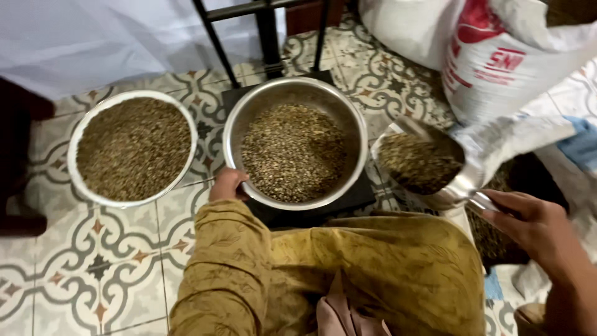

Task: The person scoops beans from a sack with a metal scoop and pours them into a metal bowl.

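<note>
A steel bowl (339,109) half full of greenish-brown beans rests on a black scale platform (323,208) in the middle of the view. My left hand (226,185) grips the bowl's near left rim. My right hand (528,221) holds the handle of a metal scoop (448,198) heaped with the same beans, just right of the bowl and level with its rim. A white bowl (81,127) filled with beans stands on the tiled floor to the left.
A large white sack with red print (504,68) lies at the upper right, with more sacking and blue cloth (581,146) beside it. Black metal stand legs (267,34) rise behind the scale. My knees in mustard fabric (373,267) fill the foreground.
</note>
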